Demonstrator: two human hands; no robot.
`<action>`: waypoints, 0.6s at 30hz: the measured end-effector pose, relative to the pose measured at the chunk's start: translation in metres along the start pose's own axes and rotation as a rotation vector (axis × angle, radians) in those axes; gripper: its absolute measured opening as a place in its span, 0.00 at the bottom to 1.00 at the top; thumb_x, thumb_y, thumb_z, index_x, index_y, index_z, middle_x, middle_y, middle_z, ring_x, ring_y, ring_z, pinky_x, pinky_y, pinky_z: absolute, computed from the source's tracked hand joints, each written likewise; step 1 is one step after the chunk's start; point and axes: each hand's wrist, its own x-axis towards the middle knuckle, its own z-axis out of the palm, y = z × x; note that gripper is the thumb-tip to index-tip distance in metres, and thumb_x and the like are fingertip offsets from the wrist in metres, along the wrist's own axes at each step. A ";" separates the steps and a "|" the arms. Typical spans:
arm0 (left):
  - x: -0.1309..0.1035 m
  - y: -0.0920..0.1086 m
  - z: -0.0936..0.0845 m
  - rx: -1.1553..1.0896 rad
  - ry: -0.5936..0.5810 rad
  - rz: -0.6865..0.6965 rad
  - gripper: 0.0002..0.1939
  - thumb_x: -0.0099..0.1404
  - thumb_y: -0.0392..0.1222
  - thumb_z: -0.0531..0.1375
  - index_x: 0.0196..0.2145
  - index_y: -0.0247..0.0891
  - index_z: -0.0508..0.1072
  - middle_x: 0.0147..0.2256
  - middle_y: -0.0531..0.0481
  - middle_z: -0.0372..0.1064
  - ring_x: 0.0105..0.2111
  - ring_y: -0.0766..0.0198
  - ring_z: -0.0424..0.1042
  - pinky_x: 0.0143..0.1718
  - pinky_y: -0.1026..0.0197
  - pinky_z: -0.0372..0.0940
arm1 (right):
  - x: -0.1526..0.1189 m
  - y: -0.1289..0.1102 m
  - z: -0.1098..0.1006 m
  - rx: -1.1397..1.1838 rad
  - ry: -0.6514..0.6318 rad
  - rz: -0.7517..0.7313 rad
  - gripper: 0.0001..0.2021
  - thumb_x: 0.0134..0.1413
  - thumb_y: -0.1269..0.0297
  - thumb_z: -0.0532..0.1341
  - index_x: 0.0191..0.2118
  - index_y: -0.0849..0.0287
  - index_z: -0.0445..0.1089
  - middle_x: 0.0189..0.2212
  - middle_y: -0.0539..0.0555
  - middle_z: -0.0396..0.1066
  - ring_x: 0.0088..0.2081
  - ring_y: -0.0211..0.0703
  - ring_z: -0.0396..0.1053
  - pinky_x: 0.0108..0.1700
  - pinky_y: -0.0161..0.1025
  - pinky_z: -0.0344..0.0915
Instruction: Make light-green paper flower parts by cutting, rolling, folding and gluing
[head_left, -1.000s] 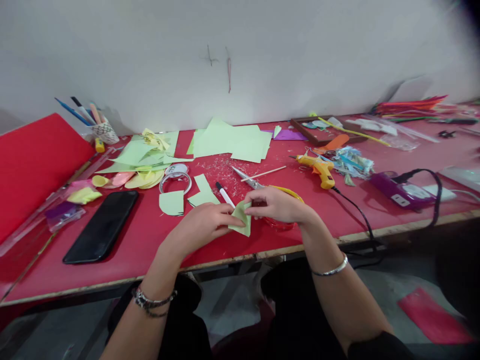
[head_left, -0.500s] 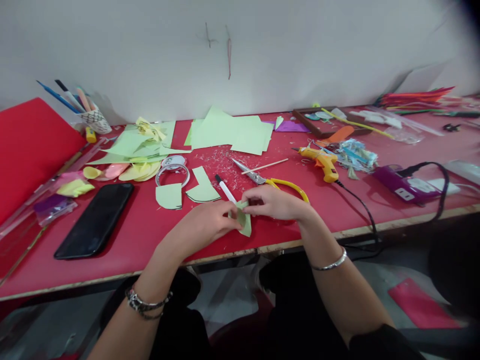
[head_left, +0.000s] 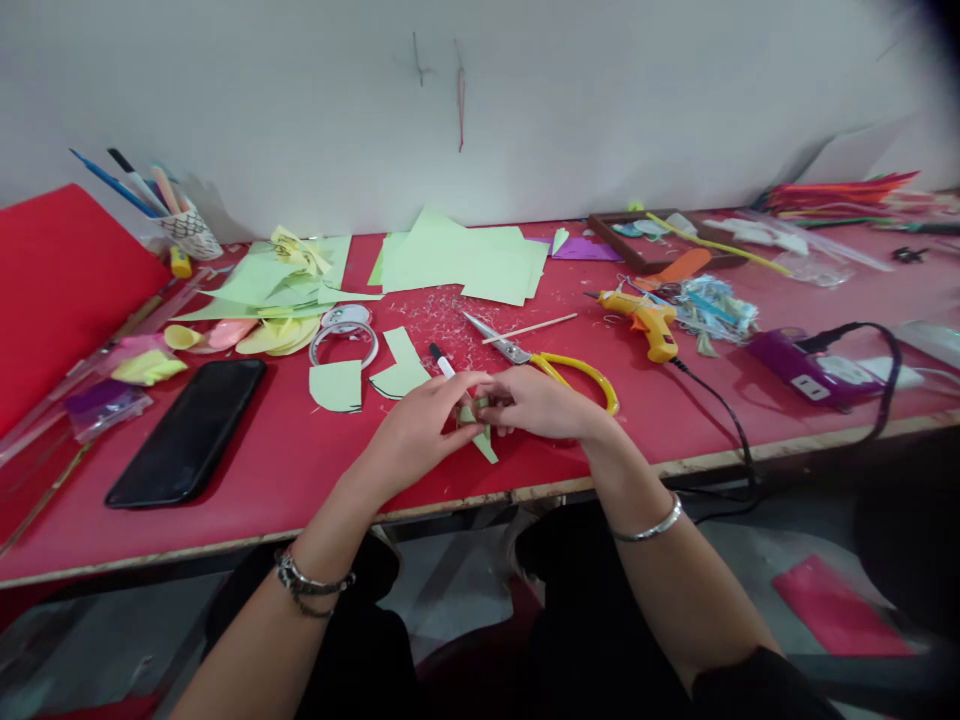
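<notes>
My left hand [head_left: 420, 430] and my right hand [head_left: 536, 402] meet near the table's front edge, both closed on one small light green paper piece [head_left: 482, 440]. The paper looks bent or rolled between the fingertips, and its pointed lower end sticks out below them. Just behind my left hand lies a white marker with a black cap [head_left: 441, 359], partly covered by the fingers. Scissors with yellow handles [head_left: 577, 370] lie behind my right hand. To the left are two cut green pieces with black edge lines [head_left: 336, 386], [head_left: 401, 365].
A black phone [head_left: 187, 430] lies at the left. A tape roll [head_left: 343, 345] sits behind the cut pieces. Green sheets [head_left: 457, 260] are near the wall. At the right are a yellow glue gun [head_left: 641, 320] with its cord and a purple power strip [head_left: 810, 370].
My hands have drawn closer together, the left moving right and slightly up. The green paper is now more folded or rolled, with less of it showing.
</notes>
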 end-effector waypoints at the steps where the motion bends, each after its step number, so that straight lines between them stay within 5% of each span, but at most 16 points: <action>1: 0.000 0.000 0.001 0.006 0.012 -0.009 0.21 0.59 0.39 0.57 0.49 0.42 0.59 0.39 0.50 0.67 0.36 0.64 0.67 0.36 0.62 0.63 | 0.000 0.000 0.000 0.024 0.003 0.007 0.05 0.50 0.70 0.54 0.28 0.62 0.65 0.18 0.48 0.66 0.22 0.33 0.67 0.26 0.31 0.62; 13: -0.001 -0.001 0.007 -0.018 0.044 0.125 0.26 0.60 0.33 0.55 0.54 0.43 0.52 0.45 0.47 0.59 0.45 0.62 0.63 0.44 0.59 0.62 | 0.004 0.002 0.003 0.167 0.064 0.042 0.08 0.51 0.75 0.51 0.27 0.63 0.66 0.18 0.48 0.67 0.22 0.33 0.67 0.28 0.32 0.65; 18: -0.001 -0.001 0.009 -0.015 0.099 0.141 0.28 0.60 0.31 0.54 0.56 0.43 0.50 0.48 0.44 0.54 0.40 0.64 0.64 0.44 0.57 0.63 | 0.003 -0.003 0.003 0.219 0.101 0.070 0.11 0.55 0.71 0.49 0.26 0.64 0.65 0.18 0.49 0.67 0.21 0.32 0.67 0.27 0.31 0.64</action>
